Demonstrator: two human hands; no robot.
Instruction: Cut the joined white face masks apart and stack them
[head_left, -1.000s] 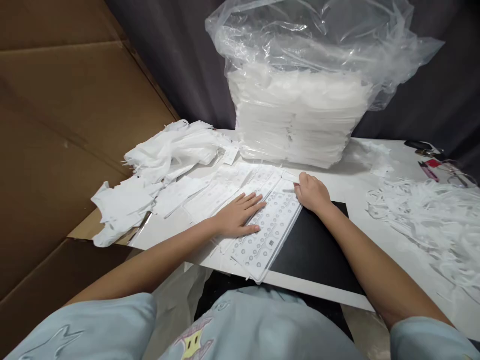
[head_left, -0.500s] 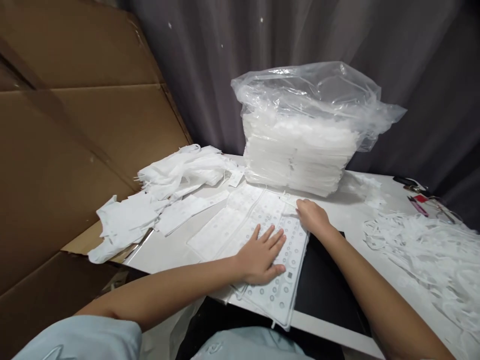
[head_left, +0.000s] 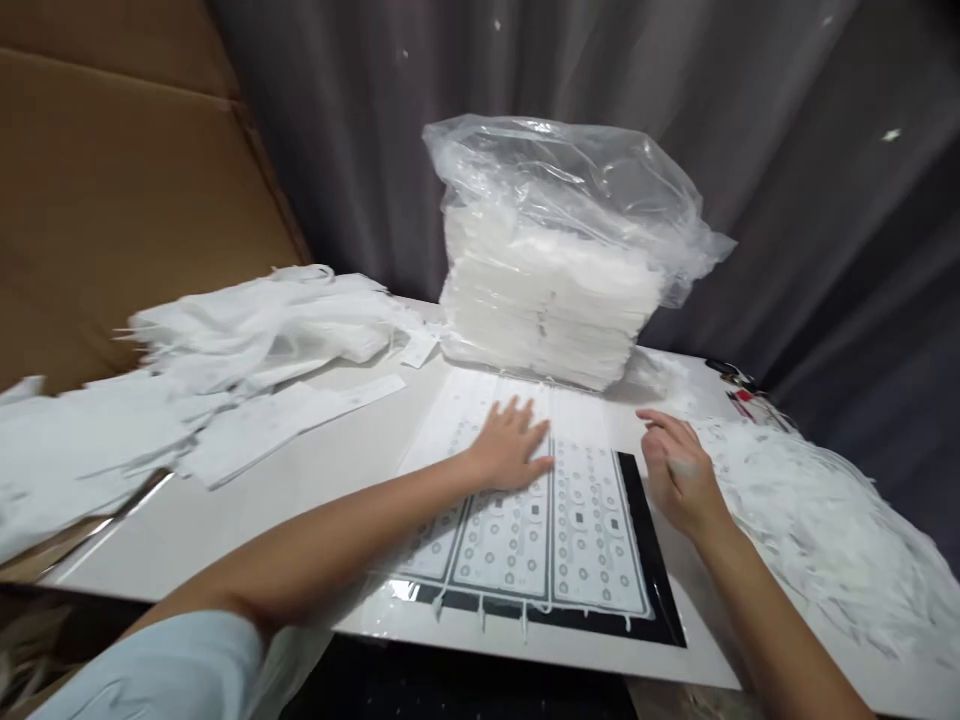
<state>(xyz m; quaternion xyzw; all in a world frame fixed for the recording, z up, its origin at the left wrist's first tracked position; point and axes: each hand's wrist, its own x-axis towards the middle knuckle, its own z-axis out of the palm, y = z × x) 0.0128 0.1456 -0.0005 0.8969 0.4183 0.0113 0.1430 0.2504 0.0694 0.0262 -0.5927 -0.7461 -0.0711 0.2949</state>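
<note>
Under the left hand (head_left: pixel 511 447), which rests flat with fingers spread, the printed sheet (head_left: pixel 502 545) now lies squared on the black mat (head_left: pixel 652 560), covering most of what was bare earlier. The right hand (head_left: pixel 682 475), before at the sheet's far corner, is off to its right, fingers curled; whether it holds anything, I cannot tell. Beyond both hands, a plastic bag (head_left: pixel 555 160) holds a stack of white sheets (head_left: pixel 536 290).

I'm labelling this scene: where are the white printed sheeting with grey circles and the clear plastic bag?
White printed sheeting (head_left: pixel 517 545): head view, lower middle panel.
Clear plastic bag (head_left: pixel 551 245): head view, front, mid-height.
</note>
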